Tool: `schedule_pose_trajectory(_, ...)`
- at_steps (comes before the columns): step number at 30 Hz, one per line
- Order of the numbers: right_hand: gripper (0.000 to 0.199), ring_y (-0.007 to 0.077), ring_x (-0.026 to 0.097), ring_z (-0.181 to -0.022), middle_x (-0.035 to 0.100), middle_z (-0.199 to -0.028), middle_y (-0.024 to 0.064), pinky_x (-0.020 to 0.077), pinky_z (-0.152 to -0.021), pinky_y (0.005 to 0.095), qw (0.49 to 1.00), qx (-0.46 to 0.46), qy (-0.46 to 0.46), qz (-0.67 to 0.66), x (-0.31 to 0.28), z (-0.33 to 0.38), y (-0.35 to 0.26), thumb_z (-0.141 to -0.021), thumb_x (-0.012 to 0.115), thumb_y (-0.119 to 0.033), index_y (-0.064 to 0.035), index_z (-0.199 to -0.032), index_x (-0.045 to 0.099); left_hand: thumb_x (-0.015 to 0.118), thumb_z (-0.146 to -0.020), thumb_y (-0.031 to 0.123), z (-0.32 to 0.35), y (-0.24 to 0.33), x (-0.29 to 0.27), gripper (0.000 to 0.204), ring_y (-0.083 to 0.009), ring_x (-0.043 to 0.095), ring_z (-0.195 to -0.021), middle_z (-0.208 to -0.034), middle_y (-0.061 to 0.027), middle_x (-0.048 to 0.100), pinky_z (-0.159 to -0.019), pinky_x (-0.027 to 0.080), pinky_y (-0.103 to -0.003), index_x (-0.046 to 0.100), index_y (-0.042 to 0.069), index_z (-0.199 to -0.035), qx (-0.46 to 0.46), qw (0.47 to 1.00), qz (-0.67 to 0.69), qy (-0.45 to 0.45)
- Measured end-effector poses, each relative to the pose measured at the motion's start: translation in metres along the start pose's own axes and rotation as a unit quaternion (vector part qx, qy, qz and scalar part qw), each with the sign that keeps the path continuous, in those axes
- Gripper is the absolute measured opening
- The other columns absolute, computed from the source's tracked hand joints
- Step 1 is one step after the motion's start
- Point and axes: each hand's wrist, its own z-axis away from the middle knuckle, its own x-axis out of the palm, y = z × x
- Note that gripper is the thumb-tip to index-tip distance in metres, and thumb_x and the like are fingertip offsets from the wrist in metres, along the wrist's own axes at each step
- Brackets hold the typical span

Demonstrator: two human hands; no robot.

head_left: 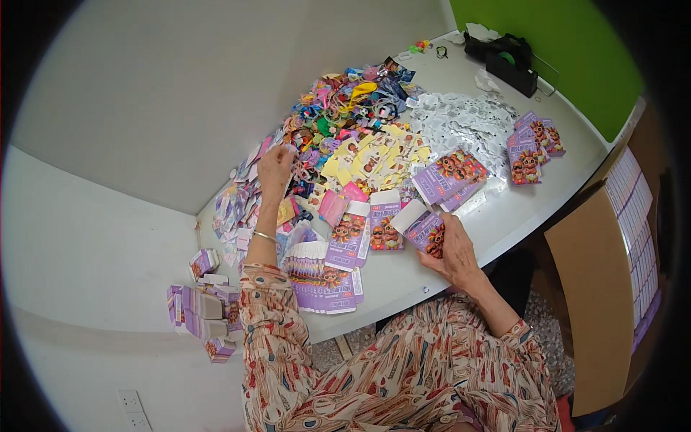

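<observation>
My right hand (458, 258) is wrapped round a small purple carton (426, 235) printed with cartoon figures, its white end flap standing up. My left hand (275, 171) reaches to the heap of small colourful toys (317, 133), beside a pile of little pastel packets (241, 205). Its fingers are drawn together; whatever is between them is too small to make out. A row of overlapping flat purple cartons (317, 284) lies between my forearms. Just left of the held carton is another purple carton (386, 229) with its flap up.
Yellow cards (378, 155) and a mound of silvery-white packets (461, 122) cover the table's middle. Purple cartons (529, 147) lie at right, more boxes (205, 309) at far left. A black tape dispenser (511, 68) stands at the back; a large cardboard box (594, 281) is right.
</observation>
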Motion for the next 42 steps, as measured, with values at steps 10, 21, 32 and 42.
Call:
schedule_pose_trajectory(10,0.075,0.0354,0.055,-0.086,0.050,-0.094,0.0183,0.0474,-0.077,0.0399,0.999,-0.017,0.022,0.021,0.004,0.000,0.002,-0.065,0.079,-0.014,0.0016,-0.125,0.036,0.066,-0.078,0.024,0.009,-0.052,0.054,0.021,-0.0361,0.066,-0.072,-0.075,-0.0200,0.067,-0.067,0.051,-0.043,0.070,0.004,-0.078,-0.019,0.995,-0.097,0.002)
schedule_pose_trajectory(21,0.075,0.0361,0.054,-0.089,0.050,-0.098,0.0192,0.0471,-0.079,0.0402,1.000,-0.011,0.016,0.017,0.002,0.000,0.004,-0.066,0.079,-0.016,0.0018,-0.125,0.036,0.061,-0.091,0.011,-0.008,0.036,-0.055,0.013,-0.0070,0.058,-0.067,-0.078,-0.0012,0.064,-0.062,0.046,-0.020,0.063,0.001,-0.099,-0.093,0.913,0.373,-0.140)
schedule_pose_trajectory(32,0.080,0.0385,0.055,-0.099,0.050,-0.105,0.0209,0.0469,-0.084,0.0426,0.997,0.070,-0.019,0.003,-0.007,0.003,0.005,-0.070,0.077,-0.027,0.0033,-0.130,0.033,0.064,-0.090,0.013,0.022,0.153,-0.054,0.016,-0.0074,0.058,-0.071,-0.079,-0.0012,0.064,-0.065,0.047,-0.022,0.064,0.001,-0.100,-0.007,0.844,0.430,-0.322)
schedule_pose_trajectory(42,0.080,0.0387,0.054,-0.096,0.050,-0.103,0.0211,0.0468,-0.082,0.0436,0.998,0.060,0.001,0.005,-0.015,0.000,0.005,-0.070,0.077,-0.028,0.0038,-0.129,0.033,0.063,-0.091,0.011,0.056,0.199,-0.013,0.016,-0.0078,0.060,-0.073,-0.082,-0.0004,0.064,-0.068,0.050,-0.023,0.065,-0.001,-0.101,0.020,0.775,0.428,-0.465)
